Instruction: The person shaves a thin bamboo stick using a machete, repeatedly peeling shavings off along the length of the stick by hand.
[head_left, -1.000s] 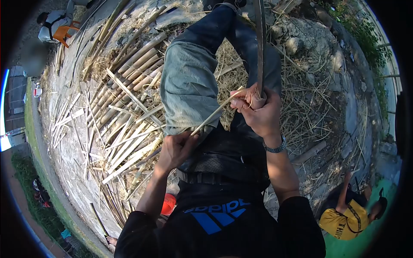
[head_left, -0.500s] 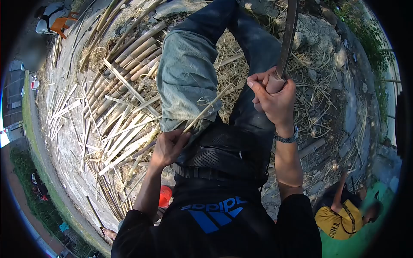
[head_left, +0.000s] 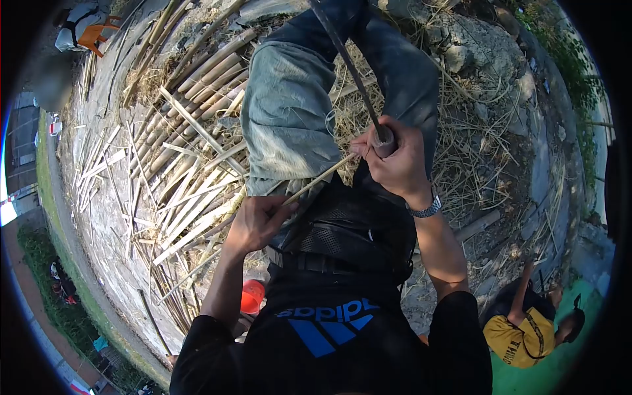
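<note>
My left hand [head_left: 253, 225] is closed around the lower end of a thin bamboo strip [head_left: 321, 176], which slants up to the right across my lap. A long-bladed knife [head_left: 349, 60] is in my right hand [head_left: 400, 161], its round wooden handle enclosed by the fingers. The dark blade points up and to the left, away from my body, passing over the gap between my legs. My right thumb and fingertips meet the far end of the strip, beside the knife handle. A grey-green cloth [head_left: 289, 112] covers one leg.
Split bamboo strips [head_left: 191, 217] and cut bamboo poles [head_left: 210, 82] lie at the left. Shavings [head_left: 480, 158] litter the ground at the right. A red bucket [head_left: 251, 297] stands by my left elbow. A person in a yellow shirt [head_left: 523, 339] is at lower right; an orange chair [head_left: 95, 38] is at upper left.
My right hand has moved left and slightly down, reaching the strip's far end. The knife blade has swung from nearly upright to leaning left. My left hand stays almost in place.
</note>
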`<state>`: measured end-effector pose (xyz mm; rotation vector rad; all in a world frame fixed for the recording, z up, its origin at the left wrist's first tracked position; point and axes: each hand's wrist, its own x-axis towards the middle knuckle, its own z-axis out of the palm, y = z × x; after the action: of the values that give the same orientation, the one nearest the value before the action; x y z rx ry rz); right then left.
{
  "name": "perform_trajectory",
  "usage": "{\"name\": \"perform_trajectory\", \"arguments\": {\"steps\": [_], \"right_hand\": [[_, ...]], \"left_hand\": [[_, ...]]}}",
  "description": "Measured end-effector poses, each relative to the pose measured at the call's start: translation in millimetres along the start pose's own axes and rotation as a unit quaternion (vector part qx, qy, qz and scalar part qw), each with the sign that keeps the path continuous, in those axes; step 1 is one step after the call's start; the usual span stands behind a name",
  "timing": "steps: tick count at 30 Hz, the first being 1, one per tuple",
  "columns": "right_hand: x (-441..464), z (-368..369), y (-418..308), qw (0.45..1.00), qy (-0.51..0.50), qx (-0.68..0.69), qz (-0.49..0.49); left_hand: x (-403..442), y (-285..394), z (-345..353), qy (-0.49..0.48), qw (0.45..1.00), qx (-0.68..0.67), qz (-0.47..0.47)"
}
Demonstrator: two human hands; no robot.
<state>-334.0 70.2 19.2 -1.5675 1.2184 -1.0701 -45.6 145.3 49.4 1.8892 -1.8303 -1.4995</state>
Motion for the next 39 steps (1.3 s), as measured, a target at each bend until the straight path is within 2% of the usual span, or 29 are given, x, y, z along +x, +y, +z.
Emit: {"name": "perform_trajectory", "arguments": {"steps": [1,2,4,5,6,8,11,13,14,15,16,19,21,23,24,25,26,27,28,29,30,32,33,34,36,37,39], "right_hand": [[3.3,-1.4,0.6,0.999,0.043,0.004,-0.013],[4.3,-4.9,-2.3,0.999,0.044,0.003,-0.015],[9.1,-13.2,-15.9,0.987,0.114,0.086,0.068],[11.1,-12.1,-14.4,0.98,0.162,0.094,0.072],[14.1,-15.2,-13.0,0.98,0.164,0.092,0.067],[22.7,-28.0,-8.4,0.965,0.216,0.097,0.116],[33.8,-60.4,28.9,0.953,0.295,0.008,0.072],[39.7,-77.3,23.3,0.944,0.324,-0.039,0.043],[40.5,-86.6,18.8,0.932,0.353,-0.04,0.077],[40.5,-90.0,12.7,0.917,0.38,-0.04,0.114],[37.6,-89.5,12.4,0.918,0.378,-0.04,0.114],[23.4,-77.0,2.5,0.946,0.3,-0.104,0.073],[13.5,-53.5,-1.1,0.976,0.213,0.052,0.003],[5.7,-21.0,-18.3,0.967,0.187,0.173,-0.011],[2.7,-12.7,-28.2,0.966,0.188,0.175,-0.01],[0.2,-6.8,-39.7,0.968,0.151,0.195,0.045],[-3.5,-3.0,-46.2,0.965,0.112,0.214,0.099],[-8.1,-0.8,-47.1,0.965,0.109,0.217,0.1],[-12.0,0.5,-46.5,0.971,0.084,0.195,0.112],[-14.6,1.5,-44.9,0.975,0.06,0.172,0.124],[-17.1,-0.1,-40.7,0.975,0.056,0.177,0.123],[-20.0,-5.9,-32.3,0.999,0.032,-0.011,0.037],[-18.1,-1.2,-46.5,0.993,0.065,0.089,0.044],[-18.6,-2.5,-43.7,0.993,0.064,0.088,0.044],[-17.5,-9.6,-37.1,0.999,0.023,0.0,0.023],[-16.3,-17.9,-41.4,0.996,-0.034,-0.08,0.03],[-13.5,-18.8,-47.9,0.989,-0.065,-0.135,0.0]], "left_hand": [[-0.2,-1.0,-1.8,-0.013,1.0,0.003,-0.01],[-2.1,-4.5,-0.8,-0.012,1.0,0.003,-0.007],[-5.6,-7.5,1.9,-0.015,0.998,-0.06,0.01],[-7.4,-4.8,0.5,-0.032,0.998,-0.059,-0.003],[-6.7,-5.9,-0.2,-0.03,0.998,-0.059,0.002],[-5.3,-14.6,-2.7,-0.079,0.996,-0.04,0.002],[-10.2,-32.7,-8.2,-0.048,0.997,-0.062,0.014],[-15.1,-37.9,-18.8,-0.027,0.997,-0.072,0.013],[-12.7,-37.5,-19.7,-0.025,0.997,-0.071,0.016],[-10.9,-36.2,-20.1,-0.004,0.993,-0.097,0.06],[-9.6,-33.2,-20.5,0.018,0.987,-0.124,0.103],[2.6,-10.9,-20.0,0.006,0.987,-0.118,0.104],[8.8,10.1,-7.6,0.025,0.977,-0.165,0.136],[17.8,16.5,-3.5,-0.011,0.971,-0.191,0.143],[23.4,19.7,-1.6,-0.046,0.963,-0.219,0.15],[29.9,25.8,3.3,-0.039,0.95,-0.253,0.179],[36.8,26.2,1.7,-0.037,0.951,-0.253,0.175],[44.4,25.3,-1.3,-0.084,0.931,-0.317,0.159],[49.7,25.6,-4.9,-0.128,0.906,-0.378,0.141],[52.6,33.1,-1.0,-0.123,0.875,-0.447,0.142],[55.2,32.3,-0.5,-0.118,0.877,-0.445,0.14],[62.0,26.1,1.8,-0.164,0.825,-0.522,0.144],[62.1,25.7,3.0,-0.156,0.827,-0.526,0.119],[61.7,27.6,4.2,-0.155,0.827,-0.528,0.12],[61.8,32.4,5.8,-0.154,0.852,-0.489,0.102],[62.2,29.6,9.4,-0.185,0.827,-0.515,0.129],[58.5,38.3,10.7,-0.166,0.841,-0.496,0.138]]}}
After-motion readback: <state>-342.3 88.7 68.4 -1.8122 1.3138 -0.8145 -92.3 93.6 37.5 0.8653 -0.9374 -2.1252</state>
